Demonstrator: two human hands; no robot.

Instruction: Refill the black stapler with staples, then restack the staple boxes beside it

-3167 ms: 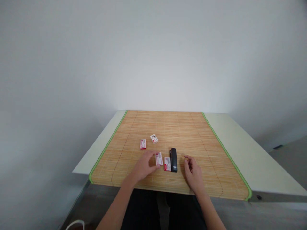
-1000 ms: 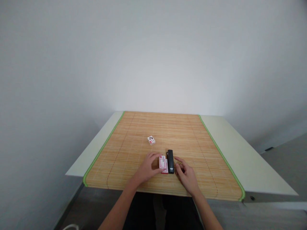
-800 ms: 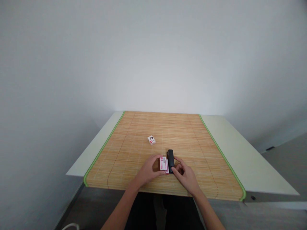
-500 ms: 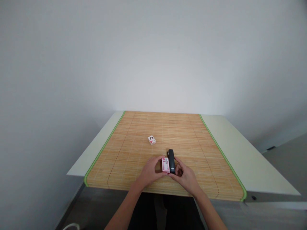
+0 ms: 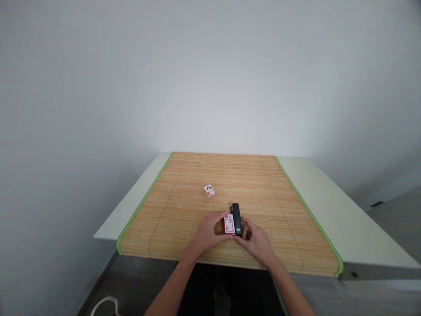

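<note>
A small stack of red-and-white staple boxes [image 5: 229, 224] lies on the bamboo mat [image 5: 184, 206] right beside a black stapler [image 5: 236, 217]. My left hand [image 5: 208, 232] curls round the boxes from the left, its fingertips pinching the stack. From the right, my right hand [image 5: 255, 239] closes its fingers against the near end of the stapler and the boxes. A third little white box [image 5: 209, 191] lies alone farther back on the mat.
The green-edged mat covers a pale table [image 5: 332, 210] pushed against a white wall. Bare mat lies on either side of my hands. A white cable [image 5: 105, 305] loops on the floor at lower left.
My left hand gathered the spread boxes into one stack beside the stapler. My right hand moved in from the right until both hands meet at the boxes and stapler.
</note>
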